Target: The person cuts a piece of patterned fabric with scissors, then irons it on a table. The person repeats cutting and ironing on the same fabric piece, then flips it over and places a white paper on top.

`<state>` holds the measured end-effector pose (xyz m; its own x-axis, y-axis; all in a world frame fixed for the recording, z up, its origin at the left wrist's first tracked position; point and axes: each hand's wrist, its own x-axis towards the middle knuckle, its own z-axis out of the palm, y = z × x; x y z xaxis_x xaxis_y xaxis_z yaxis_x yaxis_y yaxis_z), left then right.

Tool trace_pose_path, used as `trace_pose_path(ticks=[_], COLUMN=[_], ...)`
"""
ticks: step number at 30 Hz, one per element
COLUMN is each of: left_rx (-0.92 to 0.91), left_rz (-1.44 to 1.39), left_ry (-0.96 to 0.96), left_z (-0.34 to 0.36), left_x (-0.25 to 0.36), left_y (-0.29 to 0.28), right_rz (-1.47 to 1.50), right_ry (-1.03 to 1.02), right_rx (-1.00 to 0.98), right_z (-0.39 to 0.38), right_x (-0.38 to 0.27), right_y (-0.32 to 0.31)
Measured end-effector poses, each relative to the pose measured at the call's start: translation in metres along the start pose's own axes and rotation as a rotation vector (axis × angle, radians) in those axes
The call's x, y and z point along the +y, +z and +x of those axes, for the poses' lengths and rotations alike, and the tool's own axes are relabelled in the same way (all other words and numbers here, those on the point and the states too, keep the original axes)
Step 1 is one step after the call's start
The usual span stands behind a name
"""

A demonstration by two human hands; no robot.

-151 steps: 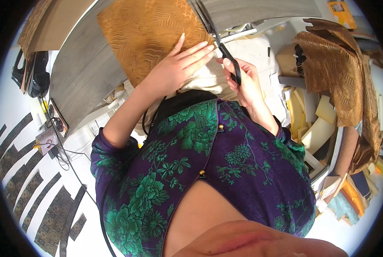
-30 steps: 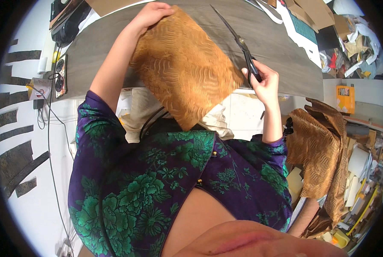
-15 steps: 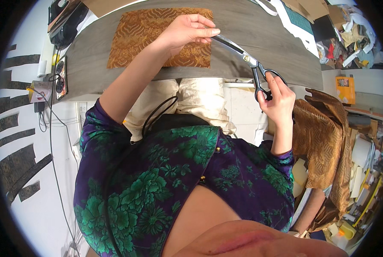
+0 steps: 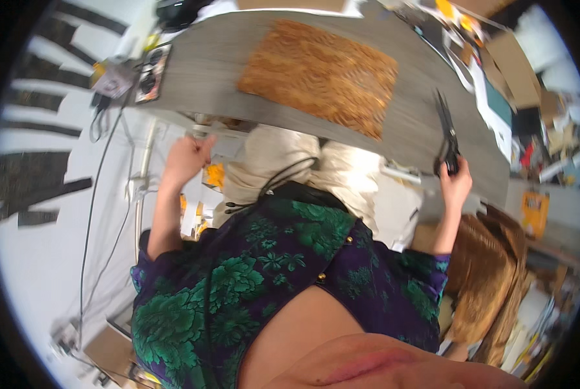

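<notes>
My right hand [image 4: 457, 178] is closed on the black handles of long scissors [image 4: 448, 133], blades pointing up over the right part of the grey table [image 4: 198, 68]. A rectangle of gold-brown patterned fabric [image 4: 316, 74] lies flat on the tabletop, left of the scissors. My left hand [image 4: 189, 159] hangs just off the near edge, left of the fabric, with its fingers curled; the picture is blurred and I cannot make out anything in them.
Cardboard and scraps [image 4: 510, 68] crowd the back right. Crumpled brown fabric [image 4: 481, 272] hangs low at my right. A small speaker-like strip [image 4: 152, 71] sits at the table's left end. Cords [image 4: 118, 123] run down the white left side, beside dark cut strips [image 4: 30, 175].
My left hand has let go of the scissor blades and moved left and down off the table. The scissors are now pointed upright in my right hand. The view has turned, shifting the scene.
</notes>
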<state>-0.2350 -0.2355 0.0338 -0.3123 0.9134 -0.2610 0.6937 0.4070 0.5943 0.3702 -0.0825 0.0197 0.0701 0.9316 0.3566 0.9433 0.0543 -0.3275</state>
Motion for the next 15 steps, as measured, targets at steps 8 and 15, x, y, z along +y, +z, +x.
trace_pose_path(ticks=[8, 15], left_rx=[0.197, 0.205], left_rz=[-0.305, 0.242], left_ry=[0.531, 1.002], left_z=[-0.008, 0.137], left_x=[0.068, 0.105], left_y=[-0.008, 0.057], right_rz=[-0.451, 0.251], right_ry=[-0.057, -1.018], right_rx=[-0.498, 0.014], right_z=[0.088, 0.223], right_x=[-0.028, -0.43], right_y=[-0.037, -0.023])
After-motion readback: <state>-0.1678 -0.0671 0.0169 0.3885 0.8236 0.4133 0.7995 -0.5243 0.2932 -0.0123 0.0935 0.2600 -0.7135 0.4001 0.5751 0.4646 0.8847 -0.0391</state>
